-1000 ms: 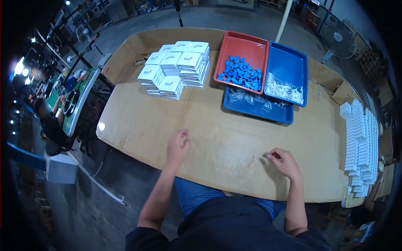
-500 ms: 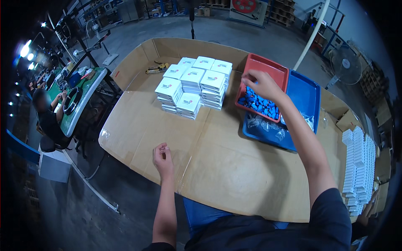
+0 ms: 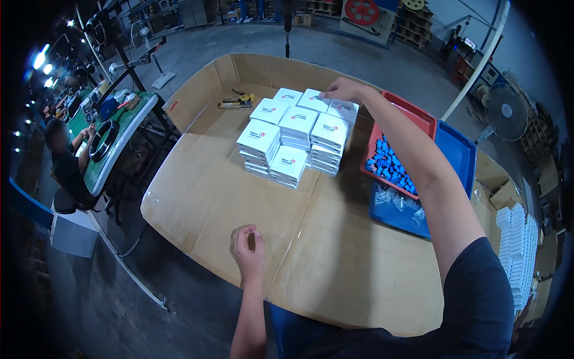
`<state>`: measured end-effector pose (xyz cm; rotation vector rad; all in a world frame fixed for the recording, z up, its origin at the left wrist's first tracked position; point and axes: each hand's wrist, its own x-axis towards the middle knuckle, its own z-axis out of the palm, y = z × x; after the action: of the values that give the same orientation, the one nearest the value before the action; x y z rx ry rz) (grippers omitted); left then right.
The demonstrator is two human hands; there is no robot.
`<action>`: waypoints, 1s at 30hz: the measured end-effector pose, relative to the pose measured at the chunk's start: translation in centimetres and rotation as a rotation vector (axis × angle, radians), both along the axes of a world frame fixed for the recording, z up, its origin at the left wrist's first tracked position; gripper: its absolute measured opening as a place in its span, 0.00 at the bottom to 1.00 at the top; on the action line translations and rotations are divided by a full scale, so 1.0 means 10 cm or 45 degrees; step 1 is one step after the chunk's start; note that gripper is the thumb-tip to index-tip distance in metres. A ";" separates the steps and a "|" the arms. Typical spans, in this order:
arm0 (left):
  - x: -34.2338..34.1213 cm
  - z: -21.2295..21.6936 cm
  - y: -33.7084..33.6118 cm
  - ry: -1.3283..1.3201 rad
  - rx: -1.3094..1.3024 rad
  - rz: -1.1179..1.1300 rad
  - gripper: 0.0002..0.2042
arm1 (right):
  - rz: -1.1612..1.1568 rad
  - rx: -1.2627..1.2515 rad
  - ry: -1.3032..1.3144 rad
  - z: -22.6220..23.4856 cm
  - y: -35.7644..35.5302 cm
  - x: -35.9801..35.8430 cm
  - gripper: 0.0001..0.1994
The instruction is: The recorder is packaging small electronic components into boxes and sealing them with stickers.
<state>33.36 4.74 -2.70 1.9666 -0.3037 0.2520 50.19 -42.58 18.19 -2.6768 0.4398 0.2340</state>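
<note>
Neat stacks of flat, square white boxes point(image 3: 298, 121) with small printed lids stand on a cardboard-lined table. Over the back-right stacks is my right hand point(image 3: 347, 90), its fingers bent down together at the box tops. Its fingertips are partly hidden, and I cannot make out whether they grip a box. My left hand point(image 3: 248, 248) hovers over bare cardboard at the near side, fingers loosely curled with a gap between thumb and fingers, and nothing visible in it. Under my right forearm sits a red tray point(image 3: 409, 106) of small blue pieces point(image 3: 388, 165).
The red tray rests on blue trays point(image 3: 457, 152) with clear plastic bags point(image 3: 397, 200). Yellow-handled tools point(image 3: 237, 100) lie at the back left. Many white boxes point(image 3: 517, 257) are stacked at right. A person point(image 3: 72, 155) sits at a green bench point(image 3: 122, 140) on the left.
My right hand has moved left from above the red tray to the back-right white boxes. My left hand stays near the same spot, its fingers curled a little more. The view has shifted slightly.
</note>
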 end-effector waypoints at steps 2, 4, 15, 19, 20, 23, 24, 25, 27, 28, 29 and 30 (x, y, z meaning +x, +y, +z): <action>0.00 -0.01 0.00 0.004 -0.011 -0.007 0.07 | 0.002 0.033 0.069 0.01 0.00 0.06 0.36; 0.00 0.02 -0.03 0.026 -0.016 -0.012 0.07 | -0.008 0.062 0.141 -0.03 -0.02 0.08 0.39; 0.05 0.02 -0.03 -0.021 0.008 -0.009 0.07 | -0.024 0.134 -0.044 -0.15 -0.21 0.24 0.37; 0.04 -0.01 -0.04 0.005 0.012 -0.005 0.07 | -0.034 0.187 -0.049 -0.15 -0.18 0.19 0.37; 0.03 -0.02 -0.02 -0.002 0.014 0.000 0.07 | -0.077 0.254 -0.093 -0.08 -0.10 0.13 0.35; 0.02 -0.02 -0.05 -0.033 0.015 -0.022 0.07 | -0.146 0.476 -0.255 -0.09 -0.13 0.12 0.30; 0.01 -0.01 -0.05 -0.019 0.005 -0.015 0.07 | -0.155 0.638 -0.358 -0.07 -0.12 0.12 0.29; 0.00 0.00 -0.05 -0.005 -0.005 -0.011 0.07 | -0.154 0.636 -0.370 -0.02 -0.14 0.11 0.29; 0.00 0.02 -0.03 -0.010 0.015 -0.001 0.06 | -0.169 0.686 -0.470 0.11 -0.02 0.03 0.22; 0.00 0.02 -0.02 -0.006 0.035 0.004 0.06 | -0.167 0.685 -0.479 0.17 0.03 -0.04 0.22; -0.01 0.02 -0.03 -0.018 0.029 -0.002 0.06 | -0.153 0.878 -0.632 0.22 0.04 -0.12 0.22; -0.01 0.01 -0.03 -0.011 0.025 -0.002 0.06 | -0.137 1.071 -0.785 0.27 0.04 -0.21 0.22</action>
<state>33.29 4.44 -2.65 1.9852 -0.3143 0.2573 48.04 -42.18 20.90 -1.7629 0.2103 -0.3625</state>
